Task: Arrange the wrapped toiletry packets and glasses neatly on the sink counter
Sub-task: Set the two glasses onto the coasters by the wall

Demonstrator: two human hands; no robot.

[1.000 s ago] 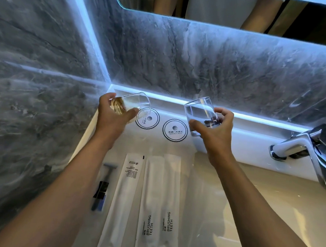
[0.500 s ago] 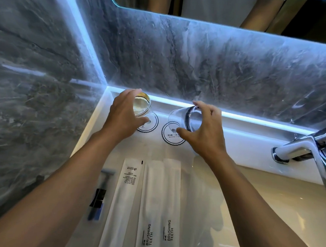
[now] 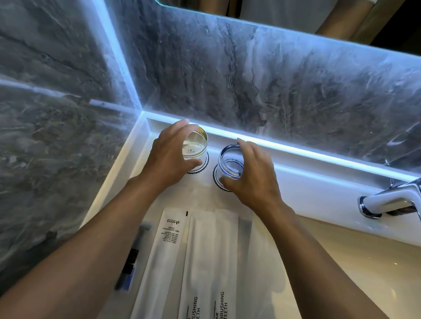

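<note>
Glasses come first: the left glass (image 3: pixel 196 143) and the right glass (image 3: pixel 230 161) stand side by side near the back of the counter (image 3: pixel 330 191), mouth up, each over a round scalloped coaster; the left coaster (image 3: pixel 201 170) and the right coaster (image 3: pixel 215 183) peek out beneath them. Whether each base is fully down I cannot tell. The left hand (image 3: pixel 171 157) is curled around the left glass from its near-left side, and the right hand (image 3: pixel 251 176) wraps the right glass from its near-right side, fingers closed on the walls, so each glass already lies within its own hand. Closer to the person, the wrapped packets lie flat with their long axes running front to back: a printed packet (image 3: pixel 164 255) and two toothbrush packets (image 3: pixel 209 270) just beside it, edges overlapping. A razor (image 3: pixel 131 260) lies left of them, partly hidden by the left forearm. My guess is the hands next let go and draw straight back toward the packets, the left one nearer the razor. A tap (image 3: pixel 396 202) sits well apart, off right.
</note>
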